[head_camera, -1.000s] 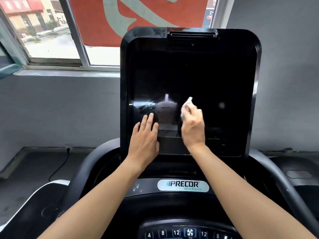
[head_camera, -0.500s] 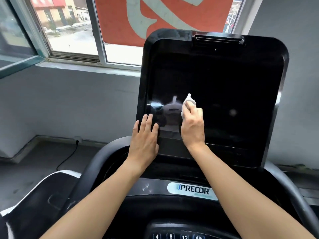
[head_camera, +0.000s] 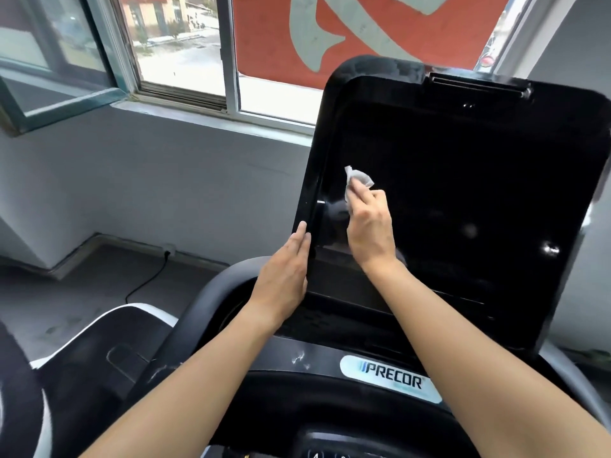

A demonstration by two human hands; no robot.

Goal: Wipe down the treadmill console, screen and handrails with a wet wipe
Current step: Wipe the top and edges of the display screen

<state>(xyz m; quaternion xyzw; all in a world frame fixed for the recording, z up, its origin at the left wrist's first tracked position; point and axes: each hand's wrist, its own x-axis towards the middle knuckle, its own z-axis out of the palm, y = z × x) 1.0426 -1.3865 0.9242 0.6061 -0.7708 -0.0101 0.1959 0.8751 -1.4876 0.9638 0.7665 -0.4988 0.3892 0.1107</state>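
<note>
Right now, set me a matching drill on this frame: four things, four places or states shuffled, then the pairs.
Things:
1 left hand
2 right hand
3 wipe
4 brand label

Places or states:
a white, crumpled, against the screen
b low, beneath the screen
c fingers straight along the screen's left edge
d pinching the wipe

Pairs: 1-c, 2-d, 3-a, 4-b

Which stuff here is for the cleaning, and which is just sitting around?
For the job: wet wipe in the right hand, screen, left hand on its edge, handrail, console.
Just there: window, red banner, black cable on the floor.
</note>
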